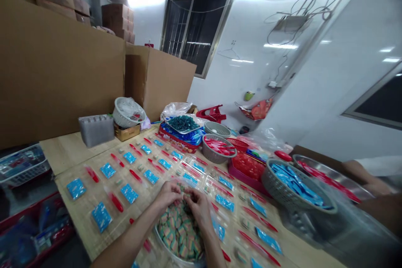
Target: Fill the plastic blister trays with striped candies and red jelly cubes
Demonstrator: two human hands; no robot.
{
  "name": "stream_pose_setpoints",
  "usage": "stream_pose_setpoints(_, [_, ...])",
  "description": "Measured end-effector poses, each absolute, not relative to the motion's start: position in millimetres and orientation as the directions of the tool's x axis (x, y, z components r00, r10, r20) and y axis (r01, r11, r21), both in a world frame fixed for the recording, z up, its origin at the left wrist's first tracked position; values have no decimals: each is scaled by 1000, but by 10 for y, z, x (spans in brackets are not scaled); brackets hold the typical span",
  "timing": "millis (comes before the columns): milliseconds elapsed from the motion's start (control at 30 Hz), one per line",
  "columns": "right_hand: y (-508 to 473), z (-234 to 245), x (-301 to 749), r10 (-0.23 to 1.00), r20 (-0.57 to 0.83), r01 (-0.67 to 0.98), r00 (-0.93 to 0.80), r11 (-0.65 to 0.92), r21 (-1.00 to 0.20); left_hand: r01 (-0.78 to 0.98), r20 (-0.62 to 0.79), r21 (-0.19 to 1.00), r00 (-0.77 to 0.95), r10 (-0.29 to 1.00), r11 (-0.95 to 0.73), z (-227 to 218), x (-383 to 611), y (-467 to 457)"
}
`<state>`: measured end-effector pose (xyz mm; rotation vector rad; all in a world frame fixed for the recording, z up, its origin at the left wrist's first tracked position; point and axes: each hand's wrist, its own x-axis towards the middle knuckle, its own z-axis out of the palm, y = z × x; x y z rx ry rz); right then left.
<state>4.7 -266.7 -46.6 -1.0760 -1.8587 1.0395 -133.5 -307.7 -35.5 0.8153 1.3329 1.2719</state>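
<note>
A bowl (158,240) full of small striped pieces (180,234), green, pink and cream, stands near the table's front edge. Over its far side my left hand (171,194) has its fingers pinched together. Close beside it, my right hand (196,203) is also bent closed, fingertips almost meeting those of the left. Whatever is between the fingers is too small and blurred to name. Around the bowl, clear plastic trays lie in rows, many holding a blue packet (129,193), a red pen-like stick (116,202) and a small striped piece.
Behind the rows stand a grey basket of red-and-white items (219,145), a box of red pieces (248,166) and a basket of blue packets (295,186). Cardboard panels (63,67) rise at back left. Another person's arm (361,176) rests by a metal bowl (333,178) at right.
</note>
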Motion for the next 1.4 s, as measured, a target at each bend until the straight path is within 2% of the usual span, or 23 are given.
stream_pose_setpoints(167, [-2648,-462,73,933,230,237,-278,298,-925,-175,-270,958,-294,917,226,-387,-1346,-3066])
stream_pose_setpoints(333, [-2634,-468,62,920,191,104,-343,239,-965,-166,-282,955,-265,922,244,-364,-1353,-3078])
stream_pose_setpoints(600, [-2690,-416,4,888,253,211,-385,351,-912,-263,-294,934,-178,939,243,-294,-1342,-3119])
stream_pose_setpoints(900, [-2692,-440,14,878,291,224,-380,393,-892,-331,-292,916,-160,943,227,-294,-1354,-3100])
stream_pose_setpoints(1133, [-2738,-391,-18,914,264,154,-308,322,-934,-414,-279,893,-199,939,177,-343,-1384,-3078])
stream_pose_setpoints(1400, [-2756,-414,-25,883,172,49,-438,215,-975,-446,-244,887,-240,940,116,-322,-1416,-3074])
